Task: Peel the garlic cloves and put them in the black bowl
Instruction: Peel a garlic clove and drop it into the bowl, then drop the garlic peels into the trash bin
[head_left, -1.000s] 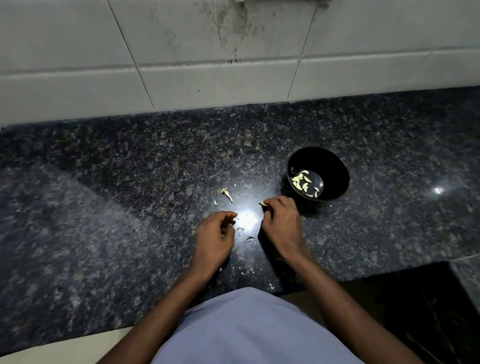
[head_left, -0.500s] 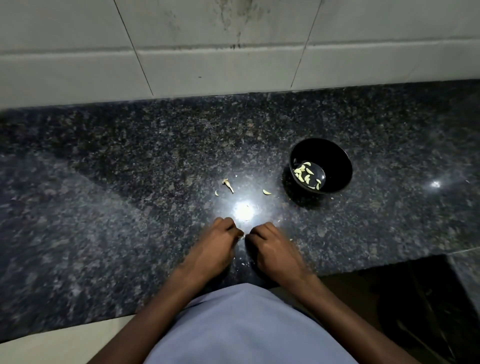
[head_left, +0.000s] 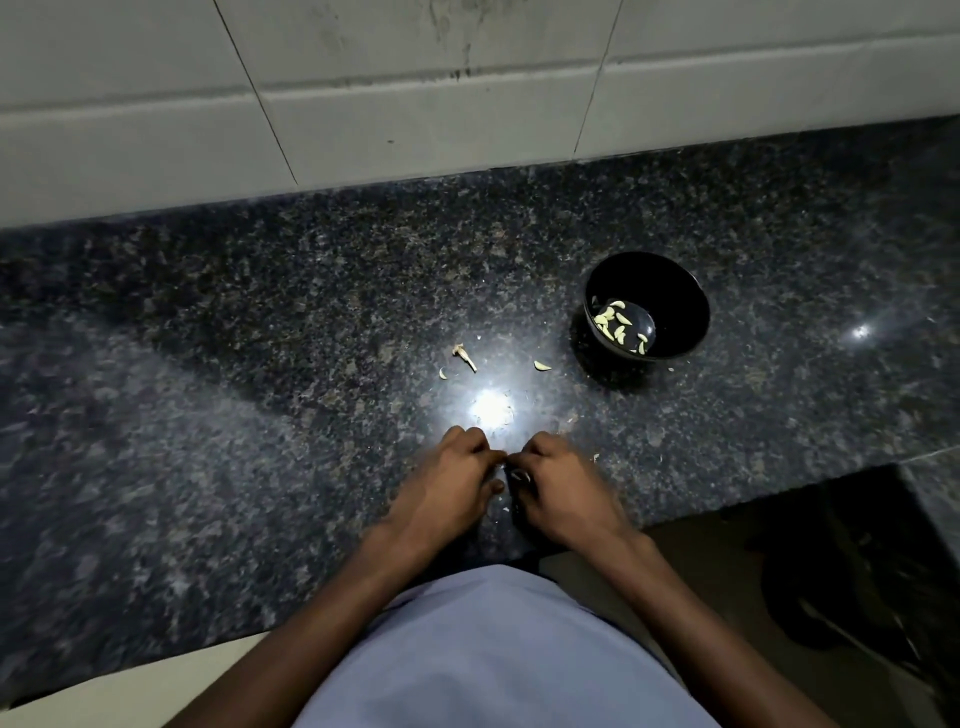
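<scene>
Work surface: a dark speckled granite counter (head_left: 260, 364), polished, carrying one strong light reflection near its centre and a smaller one far right; behind it, a wall of pale tiles (head_left: 415, 119) with dark grout lines and grimy streaks near the top; at lower right, past the counter's front edge, a dark recess whose contents are too dim to identify.

The black bowl (head_left: 670, 291) stands upright on the counter, right of centre; inside it lie several peeled garlic cloves (head_left: 618, 325), gathered toward its left side. One loose clove (head_left: 542, 366) lies on the counter just left of the bowl, apart from it; further left lie a garlic stem scrap (head_left: 464, 356) and a small peel fragment (head_left: 442, 373); fine skin flecks are scattered near the hands.

The left hand (head_left: 447, 488) and the right hand (head_left: 563, 491) sit close together near the counter's front edge, fingers curled inward, fingertips meeting; whatever is pinched between them is hidden by the fingers, so the grip cannot be confirmed. A light blue garment (head_left: 498, 660) fills the bottom of the view.
</scene>
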